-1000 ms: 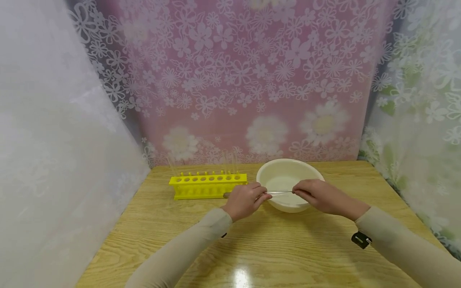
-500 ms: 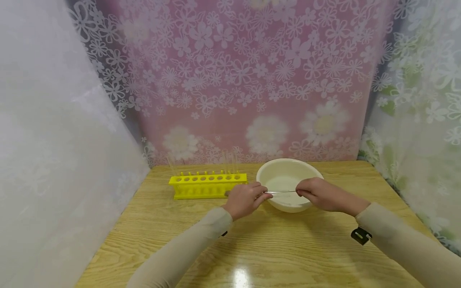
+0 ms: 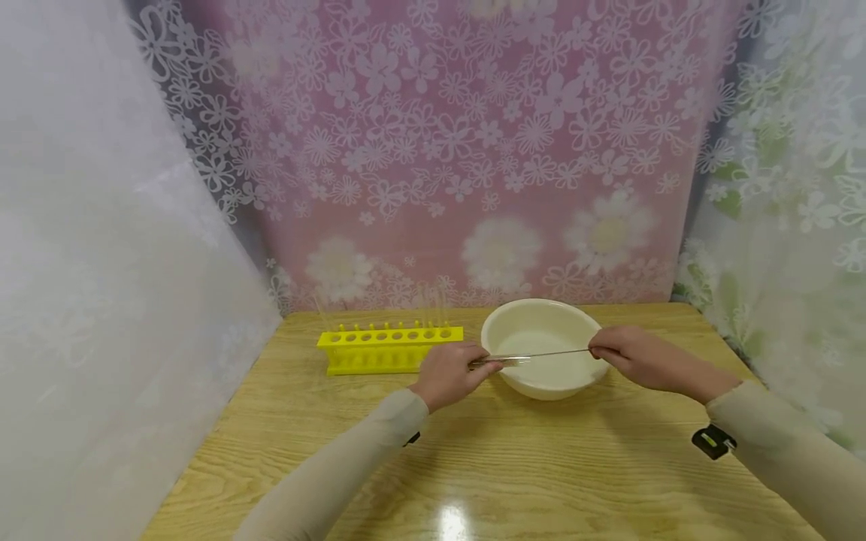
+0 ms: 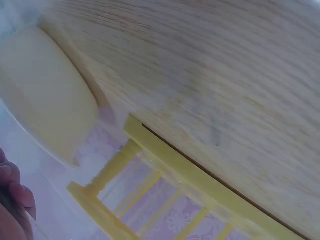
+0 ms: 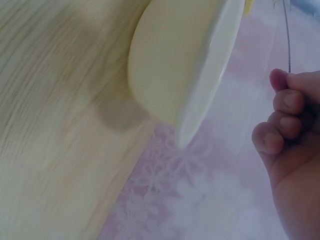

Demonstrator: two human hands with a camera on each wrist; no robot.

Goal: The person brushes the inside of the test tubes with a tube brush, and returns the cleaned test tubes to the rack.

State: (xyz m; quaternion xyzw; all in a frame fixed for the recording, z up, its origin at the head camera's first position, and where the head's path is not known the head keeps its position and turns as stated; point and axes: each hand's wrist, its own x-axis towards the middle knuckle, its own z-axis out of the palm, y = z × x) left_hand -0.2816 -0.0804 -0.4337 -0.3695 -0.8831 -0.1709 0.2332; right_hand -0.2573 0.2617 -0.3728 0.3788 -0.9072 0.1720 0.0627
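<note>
My left hand (image 3: 449, 373) grips a clear glass test tube (image 3: 517, 360) lying nearly level, its open end pointing right over the white basin (image 3: 499, 330). A thin twisted wire (image 5: 288, 40), the handle of a test tube brush (image 3: 558, 353), runs out of that end. My right hand (image 3: 632, 353) pinches the wire's far end between thumb and forefinger, at the basin's right rim. In the left wrist view, something dark shows within the fingers of the left hand (image 4: 17, 200), probably the bristles; the fingers hide most of them.
A yellow test tube rack (image 3: 379, 338) stands left of the basin, just behind my left hand. Several clear tubes (image 3: 436, 304) stand up from it. Floral curtains (image 3: 473, 150) enclose the wooden table (image 3: 473, 466) at the back and both sides.
My right hand has moved right and slightly up, drawing more of the brush's wire out of the tube. The left hand has shifted slightly left. Basin and rack stay put.
</note>
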